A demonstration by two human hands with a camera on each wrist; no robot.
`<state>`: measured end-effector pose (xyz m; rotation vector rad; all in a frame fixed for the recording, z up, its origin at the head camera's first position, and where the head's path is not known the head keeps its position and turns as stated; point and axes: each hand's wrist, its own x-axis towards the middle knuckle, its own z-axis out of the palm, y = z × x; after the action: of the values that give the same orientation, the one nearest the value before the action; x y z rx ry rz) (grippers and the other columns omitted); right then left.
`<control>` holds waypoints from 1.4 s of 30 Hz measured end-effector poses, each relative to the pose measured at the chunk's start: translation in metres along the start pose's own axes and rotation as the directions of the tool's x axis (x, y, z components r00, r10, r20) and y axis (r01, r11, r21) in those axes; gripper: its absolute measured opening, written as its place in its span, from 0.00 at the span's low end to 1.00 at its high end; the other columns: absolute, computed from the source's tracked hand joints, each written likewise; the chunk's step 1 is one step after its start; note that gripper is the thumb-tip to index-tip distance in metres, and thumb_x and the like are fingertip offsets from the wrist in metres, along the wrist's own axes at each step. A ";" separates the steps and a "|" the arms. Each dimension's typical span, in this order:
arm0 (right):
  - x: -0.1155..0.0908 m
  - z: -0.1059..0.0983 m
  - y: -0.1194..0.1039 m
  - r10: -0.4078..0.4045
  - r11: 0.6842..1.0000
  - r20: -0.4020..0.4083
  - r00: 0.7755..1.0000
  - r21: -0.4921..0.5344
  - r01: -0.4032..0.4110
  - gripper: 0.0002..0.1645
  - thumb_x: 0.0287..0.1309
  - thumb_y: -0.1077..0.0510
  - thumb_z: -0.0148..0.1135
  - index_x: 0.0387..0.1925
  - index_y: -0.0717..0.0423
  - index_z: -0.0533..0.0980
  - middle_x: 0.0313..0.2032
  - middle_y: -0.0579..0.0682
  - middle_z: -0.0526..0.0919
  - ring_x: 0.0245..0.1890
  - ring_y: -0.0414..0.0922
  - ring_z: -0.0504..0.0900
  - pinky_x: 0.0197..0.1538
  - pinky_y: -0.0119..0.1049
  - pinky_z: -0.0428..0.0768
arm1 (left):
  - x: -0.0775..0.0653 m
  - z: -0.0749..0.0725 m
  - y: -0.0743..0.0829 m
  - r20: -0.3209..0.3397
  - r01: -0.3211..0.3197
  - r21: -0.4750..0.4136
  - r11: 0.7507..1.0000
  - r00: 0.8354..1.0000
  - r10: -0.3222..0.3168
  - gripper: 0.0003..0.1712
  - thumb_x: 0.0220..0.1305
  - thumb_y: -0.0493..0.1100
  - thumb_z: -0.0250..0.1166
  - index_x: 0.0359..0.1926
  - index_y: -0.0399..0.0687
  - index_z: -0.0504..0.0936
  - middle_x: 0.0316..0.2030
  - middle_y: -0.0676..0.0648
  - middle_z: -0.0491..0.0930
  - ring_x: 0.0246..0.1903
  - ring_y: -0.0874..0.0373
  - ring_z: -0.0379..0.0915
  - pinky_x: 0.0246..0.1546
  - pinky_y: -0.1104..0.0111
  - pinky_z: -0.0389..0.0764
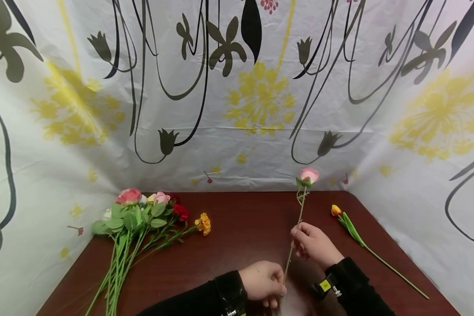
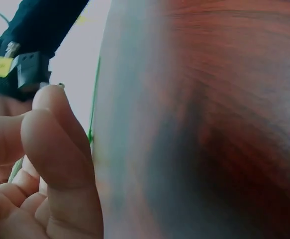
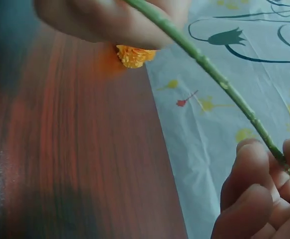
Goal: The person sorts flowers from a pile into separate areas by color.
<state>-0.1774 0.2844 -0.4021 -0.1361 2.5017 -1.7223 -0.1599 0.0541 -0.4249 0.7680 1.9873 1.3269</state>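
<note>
A single pink rose [image 1: 309,175] stands nearly upright over the table, its long thorny stem [image 3: 224,84] leaning slightly. Partway up that stem, my right hand [image 1: 316,243] pinches it between thumb and fingers. Lower down, near the stem's bottom end, my left hand [image 1: 262,281] grips it with curled fingers. The right wrist view has the green stem running diagonally between both hands, with the right fingers [image 3: 249,199] bent about it at lower right. In the left wrist view, the left fingers [image 2: 60,154] hide most of the stem.
On the left of the dark red-brown table [image 1: 237,228] lies a bunch of mixed flowers [image 1: 132,219], with an orange flower [image 1: 203,224] sticking out rightward. An orange-yellow tulip [image 1: 353,228] lies at the right. A patterned white cloth [image 1: 221,162] hangs around the table.
</note>
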 end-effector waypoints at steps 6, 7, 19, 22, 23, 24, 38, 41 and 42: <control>-0.006 -0.008 -0.002 0.043 0.998 0.091 0.995 -0.047 -0.039 0.21 0.76 0.49 0.53 0.38 0.65 0.72 0.25 0.53 0.78 0.20 0.47 0.74 0.24 0.40 0.76 | -0.006 0.000 -0.002 0.067 -0.011 0.073 0.997 0.998 0.006 0.09 0.65 0.39 0.67 0.28 0.49 0.77 0.17 0.50 0.79 0.15 0.61 0.73 0.17 0.71 0.72; -0.007 -0.011 0.000 0.050 0.997 0.107 0.993 -0.060 -0.044 0.22 0.76 0.48 0.53 0.38 0.66 0.71 0.25 0.53 0.78 0.20 0.46 0.73 0.24 0.39 0.75 | -0.007 -0.002 -0.002 0.070 -0.017 0.097 0.995 0.997 0.010 0.08 0.65 0.40 0.67 0.29 0.50 0.78 0.18 0.51 0.79 0.16 0.61 0.73 0.19 0.71 0.72; -0.020 -0.057 0.041 0.221 0.874 0.114 0.969 -0.463 -0.145 0.15 0.74 0.56 0.53 0.29 0.58 0.70 0.18 0.48 0.69 0.16 0.43 0.64 0.25 0.38 0.66 | -0.030 -0.043 -0.016 -0.007 0.020 0.309 0.951 1.000 -0.019 0.04 0.69 0.50 0.66 0.38 0.58 0.81 0.27 0.55 0.80 0.25 0.61 0.76 0.32 0.66 0.74; -0.022 -0.064 0.050 0.307 0.855 0.073 0.949 -0.459 -0.241 0.13 0.74 0.58 0.53 0.30 0.59 0.70 0.18 0.49 0.68 0.16 0.43 0.61 0.24 0.38 0.63 | -0.037 -0.053 -0.022 -0.057 0.038 0.387 0.921 0.998 -0.017 0.05 0.68 0.52 0.65 0.37 0.59 0.80 0.27 0.59 0.79 0.27 0.64 0.75 0.33 0.66 0.74; -0.022 -0.066 0.052 0.321 0.849 0.063 0.945 -0.460 -0.258 0.13 0.74 0.58 0.53 0.31 0.59 0.70 0.19 0.49 0.68 0.16 0.43 0.60 0.24 0.38 0.63 | -0.038 -0.057 -0.024 -0.075 0.048 0.403 0.914 0.997 -0.019 0.06 0.68 0.52 0.65 0.36 0.60 0.80 0.27 0.59 0.79 0.27 0.64 0.75 0.33 0.65 0.74; -0.023 -0.068 0.054 0.338 0.845 0.056 0.940 -0.458 -0.277 0.13 0.74 0.59 0.53 0.31 0.59 0.70 0.18 0.49 0.67 0.16 0.43 0.59 0.23 0.38 0.62 | -0.040 -0.060 -0.026 -0.092 0.056 0.417 0.907 0.996 -0.020 0.06 0.68 0.53 0.65 0.36 0.61 0.80 0.27 0.60 0.79 0.27 0.64 0.75 0.32 0.65 0.74; -0.021 -0.060 0.064 0.334 0.715 -0.059 0.941 -0.635 -0.294 0.17 0.70 0.56 0.60 0.52 0.65 0.72 0.26 0.52 0.75 0.17 0.45 0.70 0.24 0.39 0.68 | -0.070 -0.096 -0.051 -0.227 0.144 0.450 0.881 0.973 -0.043 0.07 0.69 0.53 0.64 0.35 0.59 0.80 0.24 0.58 0.78 0.23 0.60 0.72 0.27 0.62 0.71; -0.019 -0.062 0.063 0.321 0.708 -0.063 0.945 -0.647 -0.284 0.14 0.70 0.55 0.60 0.47 0.62 0.72 0.27 0.52 0.74 0.20 0.46 0.72 0.26 0.41 0.68 | -0.074 -0.106 -0.052 -0.273 0.157 0.474 0.866 0.962 -0.025 0.08 0.69 0.53 0.64 0.36 0.58 0.79 0.24 0.58 0.77 0.23 0.60 0.71 0.27 0.62 0.71; -0.018 -0.063 0.062 0.309 0.705 -0.066 0.949 -0.654 -0.275 0.13 0.70 0.54 0.60 0.45 0.61 0.73 0.27 0.52 0.74 0.20 0.46 0.72 0.26 0.41 0.68 | -0.076 -0.110 -0.053 -0.292 0.165 0.486 0.859 0.956 -0.018 0.08 0.69 0.53 0.64 0.36 0.57 0.79 0.25 0.58 0.77 0.22 0.60 0.71 0.27 0.62 0.71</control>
<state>-0.1689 0.3672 -0.4373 0.1659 2.7795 -0.6512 -0.2015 -0.0835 -0.4281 0.7294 2.6210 0.8912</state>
